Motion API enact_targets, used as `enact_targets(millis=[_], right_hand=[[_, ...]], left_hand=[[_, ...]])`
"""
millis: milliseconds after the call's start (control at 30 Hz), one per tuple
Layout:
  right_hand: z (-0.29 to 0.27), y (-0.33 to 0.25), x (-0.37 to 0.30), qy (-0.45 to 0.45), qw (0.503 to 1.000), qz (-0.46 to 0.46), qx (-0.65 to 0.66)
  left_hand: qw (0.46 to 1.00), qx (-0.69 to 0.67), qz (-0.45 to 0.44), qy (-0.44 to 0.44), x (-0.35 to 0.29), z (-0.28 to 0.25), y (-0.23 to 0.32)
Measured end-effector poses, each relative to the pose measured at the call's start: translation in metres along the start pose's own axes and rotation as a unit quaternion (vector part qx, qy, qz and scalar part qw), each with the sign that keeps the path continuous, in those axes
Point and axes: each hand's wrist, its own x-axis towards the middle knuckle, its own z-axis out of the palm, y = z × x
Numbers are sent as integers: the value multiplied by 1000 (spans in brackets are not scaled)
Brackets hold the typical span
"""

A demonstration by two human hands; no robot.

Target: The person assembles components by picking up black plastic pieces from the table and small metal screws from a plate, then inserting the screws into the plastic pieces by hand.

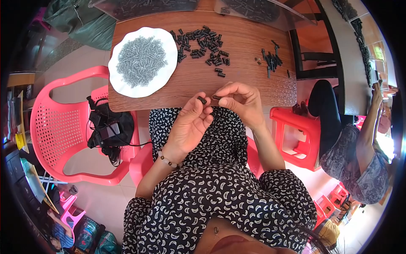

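Just past the table's near edge, my left hand (pixel 188 127) pinches a small black cylindrical piece (pixel 201 100) between thumb and fingers. Close beside it on the right, my right hand (pixel 245 103) has thumb and forefinger closed on a small dark part (pixel 216 98). The two pieces are a short gap apart. Beyond my hands lies a loose pile of short black cylindrical pieces (pixel 206 40). A white wavy-rimmed plate (pixel 116 86) on the left holds a heap of small silvery pieces (pixel 141 61) that look like springs. Longer black pins (pixel 272 59) lie at the right.
Two clear bins (pixel 249 10) stand along the far side of the brown wooden table (pixel 245 38). A pink chair (pixel 55 122) with a black bag and cables (pixel 112 131) is at my left. At right are a red stool (pixel 296 135) and another person (pixel 359 161).
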Motion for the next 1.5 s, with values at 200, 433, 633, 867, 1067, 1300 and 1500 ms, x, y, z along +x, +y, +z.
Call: enact_targets(millis=[200,433,633,867,1067,1300,1500], right_hand=[[8,3,-10,18,999,-20,21],[14,12,-19,18,997,-56,54],[16,21,-21,35,996,-63,51],[17,23,-23,49,996,-67,33],[18,24,-24,54,996,-67,19],[18,24,-26,60,996,-65,17],[17,23,-26,68,995,-69,9]], left_hand=[[998,46,42,-13,0,4,-2],[998,42,46,-16,0,3,-6],[997,53,57,-9,2,0,-12],[994,83,75,-13,0,2,-14],[992,97,78,-16,1,1,-15],[991,106,82,-13,2,1,-16],[992,99,78,-14,3,0,-15]])
